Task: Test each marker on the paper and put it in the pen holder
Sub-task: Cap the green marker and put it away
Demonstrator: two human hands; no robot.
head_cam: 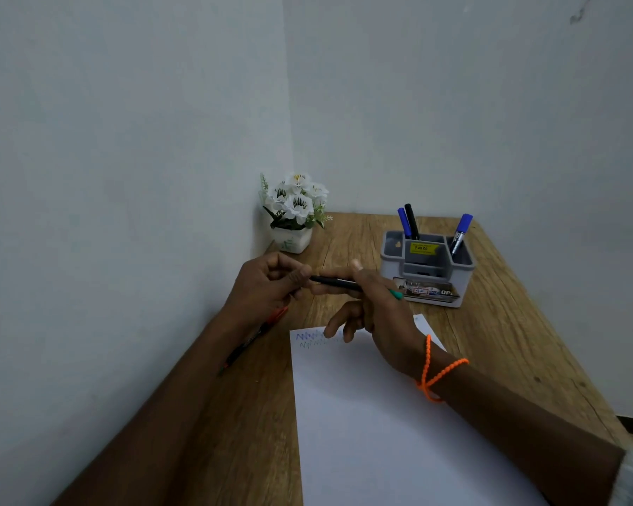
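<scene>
Both hands, left hand [271,283] and right hand [373,301], pinch the light, stiff marker [335,283], fingers clamped on its ends; pen holder [391,257] at two o'clock.

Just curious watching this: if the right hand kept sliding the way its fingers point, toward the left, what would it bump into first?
Most likely the left hand, which pinches the other end of the same marker that the right hand holds. Depth is unclear, but they look level.
</scene>
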